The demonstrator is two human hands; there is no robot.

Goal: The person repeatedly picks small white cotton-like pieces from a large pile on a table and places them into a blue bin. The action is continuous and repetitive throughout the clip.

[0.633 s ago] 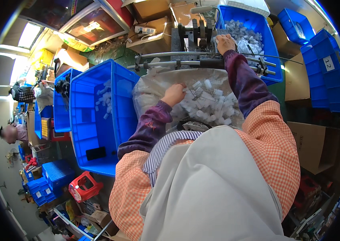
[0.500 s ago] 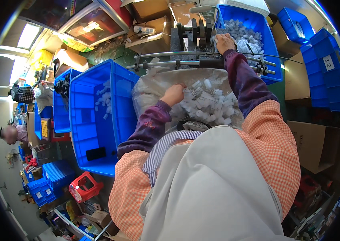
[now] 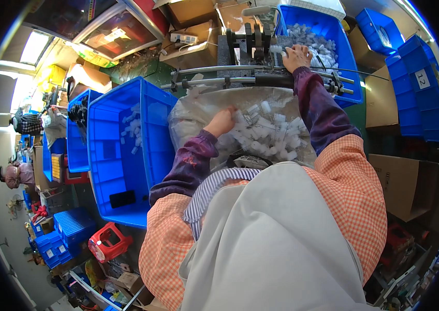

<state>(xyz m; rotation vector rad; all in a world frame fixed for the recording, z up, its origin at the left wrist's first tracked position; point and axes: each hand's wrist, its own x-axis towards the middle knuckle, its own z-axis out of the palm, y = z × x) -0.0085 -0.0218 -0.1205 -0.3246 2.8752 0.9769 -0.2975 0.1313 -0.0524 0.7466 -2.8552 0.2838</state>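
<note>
My right hand is beside the dark metal machine at the far edge of the bench. Its curled fingers meet the end of a white ribbed plastic piece, which lies against the machine's right side. Lower and to the left, my left hand has its fingers pinched at the edge of a heap of white plastic pieces. Whatever is between those fingertips is hidden. The heap rests on a pale plastic sheet, with thin metal pins or wires among the pieces.
Metal rails cross between machine and heap. At left stands a deep blue bin with white pieces and a dark phone-like slab inside. Another blue bin, full of white pieces, is at far right. A red stool and cardboard boxes surround me.
My right hand has shifted slightly right and down, and the white ribbed piece beside the machine now shows. My left hand has barely moved. A person in the left background has turned.
</note>
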